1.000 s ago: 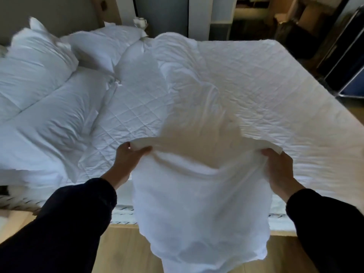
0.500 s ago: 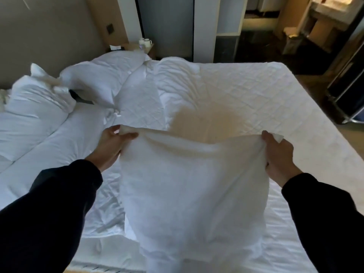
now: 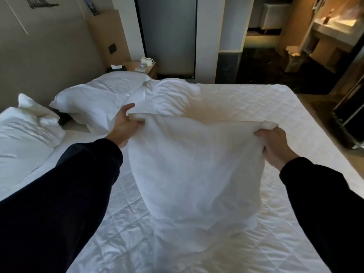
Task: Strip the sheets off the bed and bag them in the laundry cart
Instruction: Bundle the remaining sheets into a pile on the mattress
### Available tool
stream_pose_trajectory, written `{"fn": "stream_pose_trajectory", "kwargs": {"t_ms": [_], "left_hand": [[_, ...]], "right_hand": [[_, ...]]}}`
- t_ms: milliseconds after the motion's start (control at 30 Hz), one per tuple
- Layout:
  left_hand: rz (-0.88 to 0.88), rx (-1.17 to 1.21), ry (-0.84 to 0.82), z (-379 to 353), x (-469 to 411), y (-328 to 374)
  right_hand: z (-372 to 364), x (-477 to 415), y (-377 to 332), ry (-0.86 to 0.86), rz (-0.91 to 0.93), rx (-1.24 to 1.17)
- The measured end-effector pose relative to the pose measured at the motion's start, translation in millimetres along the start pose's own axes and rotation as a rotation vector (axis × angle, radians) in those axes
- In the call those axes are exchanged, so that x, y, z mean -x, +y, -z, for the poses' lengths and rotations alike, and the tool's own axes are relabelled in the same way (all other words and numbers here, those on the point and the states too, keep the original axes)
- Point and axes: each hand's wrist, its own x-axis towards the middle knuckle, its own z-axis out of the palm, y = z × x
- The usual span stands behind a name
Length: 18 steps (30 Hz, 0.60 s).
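Observation:
A white sheet (image 3: 195, 170) hangs bunched between my two hands above the bed. My left hand (image 3: 124, 125) grips its upper left edge and my right hand (image 3: 275, 146) grips its upper right edge. The lower part of the sheet rests on the quilted mattress cover (image 3: 256, 107), and one strip of it runs back toward the far side of the bed. The bare quilted cover shows across the right half of the bed. A dark metal-framed cart (image 3: 350, 115) stands at the right edge of the view, beyond the bed.
Several white pillows (image 3: 94, 97) and a heap of bedding (image 3: 21, 134) lie at the left by the headboard wall. A wooden nightstand (image 3: 147, 68) with cups stands behind them. Dark floor and a lit vanity area (image 3: 332, 30) lie beyond the bed's far side.
Both hands have lifted the sheet higher and further over the bed. My view has risen, showing more of the room. The sheet's lower part now lies on the mattress instead of hanging past its edge.

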Motion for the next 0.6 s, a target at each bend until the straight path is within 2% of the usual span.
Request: {"fn": "stream_pose_trajectory", "kwargs": {"t_ms": [133,400,500,600], "left_hand": [[-0.060,-0.068,-0.014,-18,-47,-5],[-0.043,-0.168,-0.034,-56,-170,-53],[0.001,-0.255,-0.108,-81,-220,-89],[0.104,-0.294,-0.202,-91,-242,-143]], "right_hand": [[-14,-44,8,-0.083,0.003,0.127],[-50,-157,68,0.046,-0.032,0.260],[-67,-200,101,0.060,-0.083,0.236],[-72,-220,148,0.076,-0.216,0.292]]}}
